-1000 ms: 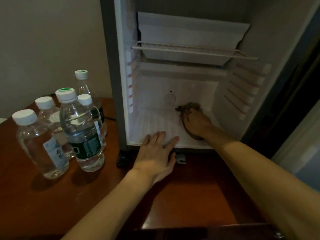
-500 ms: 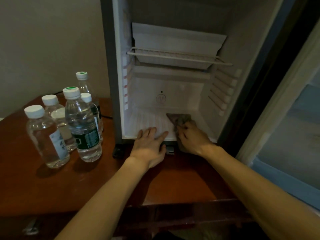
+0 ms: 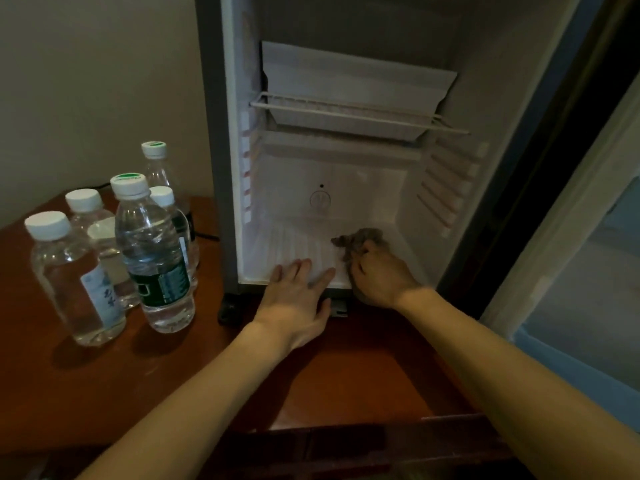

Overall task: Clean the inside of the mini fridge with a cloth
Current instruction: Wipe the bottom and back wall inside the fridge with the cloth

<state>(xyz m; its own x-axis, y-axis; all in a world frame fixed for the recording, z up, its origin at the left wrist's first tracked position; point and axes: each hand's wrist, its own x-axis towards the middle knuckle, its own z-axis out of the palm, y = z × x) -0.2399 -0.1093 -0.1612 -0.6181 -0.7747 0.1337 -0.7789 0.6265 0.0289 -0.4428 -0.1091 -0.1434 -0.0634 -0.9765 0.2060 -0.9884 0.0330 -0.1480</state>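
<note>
The crumpled grey-brown cloth [image 3: 360, 239] lies on the ribbed white floor of the open white mini fridge [image 3: 346, 188], toward its right side, under the right hand [image 3: 379, 277], whose curled fingers form a closed grip on it. The left hand [image 3: 294, 299] rests flat, fingers straight, on the fridge's front edge. Clear plastic water bottles [image 3: 152, 251] stand on the reddish-brown wooden surface [image 3: 104, 375] to the left.

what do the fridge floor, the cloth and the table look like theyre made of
Fridge floor: white moulded plastic by the look, matt, with raised ribs running front to back.
Cloth: soft grey-brown fabric, bunched and wrinkled under the right hand; the weave is too dim to tell.
Table: reddish-brown wood or wood veneer, glossy, with soft reflections on top.
</note>
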